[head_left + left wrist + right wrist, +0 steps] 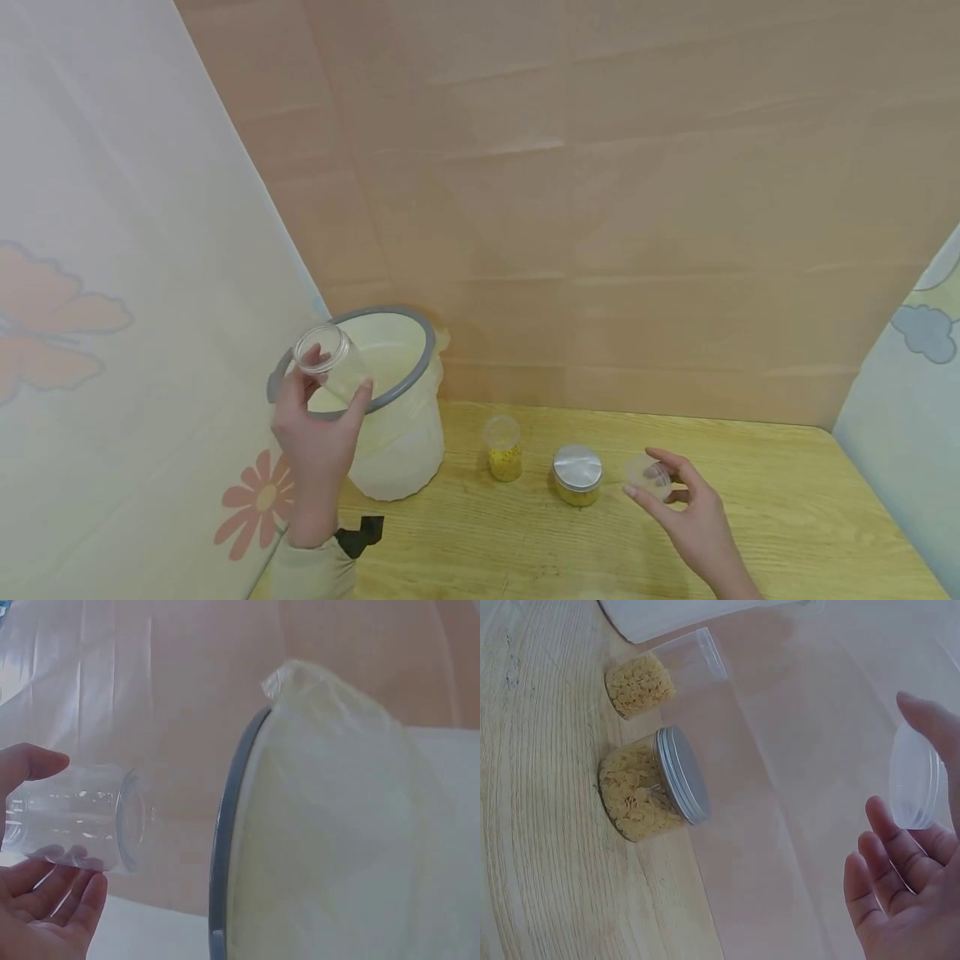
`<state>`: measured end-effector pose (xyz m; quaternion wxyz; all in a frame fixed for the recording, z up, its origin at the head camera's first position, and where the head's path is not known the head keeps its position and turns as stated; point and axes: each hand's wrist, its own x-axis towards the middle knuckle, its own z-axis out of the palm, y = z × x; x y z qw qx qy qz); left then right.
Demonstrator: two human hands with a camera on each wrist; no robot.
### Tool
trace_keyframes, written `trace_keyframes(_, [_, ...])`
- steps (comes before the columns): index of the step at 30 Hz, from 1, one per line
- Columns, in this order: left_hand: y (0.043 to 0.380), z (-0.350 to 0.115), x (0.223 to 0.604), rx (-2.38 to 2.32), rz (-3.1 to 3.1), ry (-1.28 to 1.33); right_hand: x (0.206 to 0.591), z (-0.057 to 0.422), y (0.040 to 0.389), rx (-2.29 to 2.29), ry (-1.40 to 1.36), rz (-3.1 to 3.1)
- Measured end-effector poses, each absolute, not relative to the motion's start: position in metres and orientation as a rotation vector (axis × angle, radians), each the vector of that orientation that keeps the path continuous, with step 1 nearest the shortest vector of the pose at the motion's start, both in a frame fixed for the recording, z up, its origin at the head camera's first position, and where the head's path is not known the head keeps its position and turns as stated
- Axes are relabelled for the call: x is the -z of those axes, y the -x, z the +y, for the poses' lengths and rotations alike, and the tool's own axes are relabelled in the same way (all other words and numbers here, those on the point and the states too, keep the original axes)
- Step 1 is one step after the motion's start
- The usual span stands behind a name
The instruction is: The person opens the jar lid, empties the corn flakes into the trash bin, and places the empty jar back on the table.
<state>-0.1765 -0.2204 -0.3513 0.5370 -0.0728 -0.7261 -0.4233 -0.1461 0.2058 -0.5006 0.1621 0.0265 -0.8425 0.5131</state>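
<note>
1. On tabletop (480, 550): small jar (504, 452) w/ yellow bits, squat jar (577, 475) w/ silver lid just R of it; white bin (408, 450) on L side.
2. Hands apart. L hand (318, 433) grips clear jar (347, 365), tilted, in front of bin opening in head view. R hand (697, 517) pinches translucent lid (645, 477), just R of squat jar.
3. L hand + clear jar block part of bin opening; bin floor hidden. R forearm cut off at bottom edge, R palm cropped in R wrist view. Can't tell if small jar's capped.
4. Mat'ls: crinkly thin liner (322, 810) bunched over grey rim (223, 825); wood-grain tabletop; creased tan backdrop (570, 208); clear jar cylindrical, threaded neck.
</note>
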Motion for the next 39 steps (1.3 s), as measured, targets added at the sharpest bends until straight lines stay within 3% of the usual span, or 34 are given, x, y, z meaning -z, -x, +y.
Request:
trace_keyframes(15, [0.181, -0.161, 0.387, 1.027, -1.745, 0.582, 0.511, 0.219, 0.151, -1.382, -0.136, -2.425])
trace_keyframes(39, [0.169, -0.071, 0.455, 1.339, -2.007, 0.67, 0.517, 0.253, 0.145, -1.309, 0.076, -2.58])
